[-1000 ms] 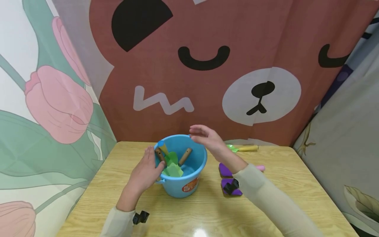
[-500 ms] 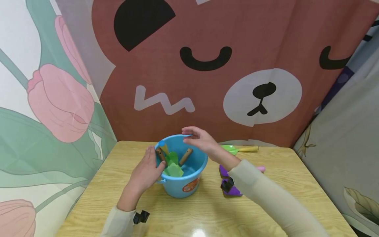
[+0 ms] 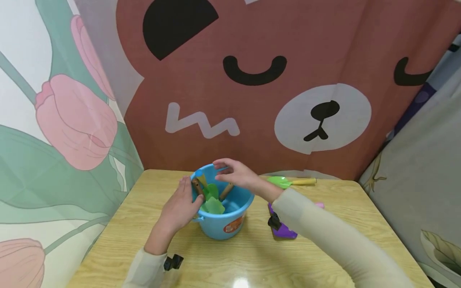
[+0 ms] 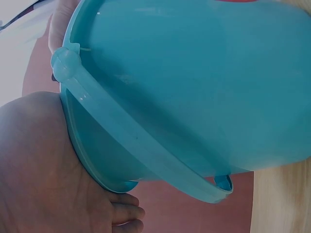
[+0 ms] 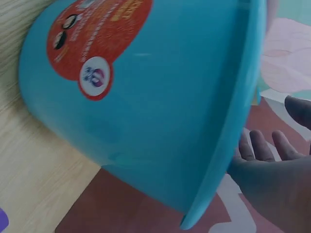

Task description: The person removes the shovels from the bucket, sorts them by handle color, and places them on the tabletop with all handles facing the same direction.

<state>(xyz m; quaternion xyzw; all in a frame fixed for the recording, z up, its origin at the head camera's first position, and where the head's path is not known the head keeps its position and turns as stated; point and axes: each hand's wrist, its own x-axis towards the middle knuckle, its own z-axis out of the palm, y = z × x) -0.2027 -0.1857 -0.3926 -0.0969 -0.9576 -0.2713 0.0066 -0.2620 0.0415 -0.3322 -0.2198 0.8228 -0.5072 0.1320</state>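
A blue bucket [image 3: 219, 230] stands upright on the table, with several green-headed toy garden tools [image 3: 215, 205] inside. Two brown handles and a yellow one with a blue tip stick up among them. My left hand [image 3: 180, 208] rests on the bucket's left rim, fingers straight and thumb reaching over the edge. In the left wrist view, its palm lies by the rim, near the bucket's hanging handle [image 4: 141, 143]. Over the back right of the opening is my right hand [image 3: 237, 175], fingers slightly bent and holding nothing, partly hiding one brown handle.
Right of the bucket lies a green shovel with a yellow handle [image 3: 302, 181] near the table's back edge. A purple tool head [image 3: 286, 232] and a pink handle [image 3: 319, 205] are partly covered by my right sleeve. A bear-print curtain [image 3: 201, 156] hangs behind the table [image 3: 173, 276].
My right hand has moved left and slightly down, further over the bucket's opening. My left hand has stayed on the rim. The view has shifted slightly.
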